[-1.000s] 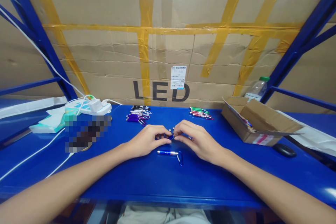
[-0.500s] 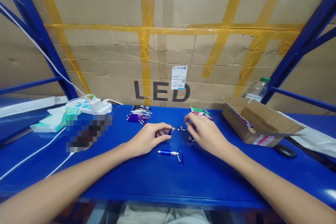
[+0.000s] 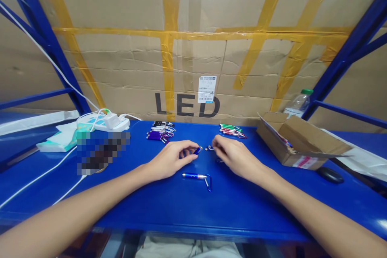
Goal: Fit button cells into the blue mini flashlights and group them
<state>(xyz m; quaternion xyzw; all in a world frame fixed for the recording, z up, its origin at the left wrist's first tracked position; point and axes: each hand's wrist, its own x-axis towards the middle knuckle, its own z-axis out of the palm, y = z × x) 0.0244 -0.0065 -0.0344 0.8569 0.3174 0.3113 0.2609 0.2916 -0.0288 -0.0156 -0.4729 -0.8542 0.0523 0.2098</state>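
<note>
My left hand [image 3: 171, 159] rests on the blue table [image 3: 187, 205], fingers pinched round a small blue flashlight body [image 3: 197, 150]. My right hand [image 3: 235, 156] lies just right of it, fingers curled over a small silver-tipped part [image 3: 208, 148] on the table. A complete blue keychain flashlight [image 3: 195, 176] with a blue carabiner lies in front of both hands.
A pile of purple and black flashlights [image 3: 159, 131] and a pile of green and red ones [image 3: 232, 130] lie at the back. An open cardboard box [image 3: 298, 144] is at right, a black mouse [image 3: 329, 175] beside it. Power strip [image 3: 102, 122] and cables at left.
My hands were joined on the blue piece, then parted. The right hand moved right, then settled back down over the small part. The left hand stays put with the blue body.
</note>
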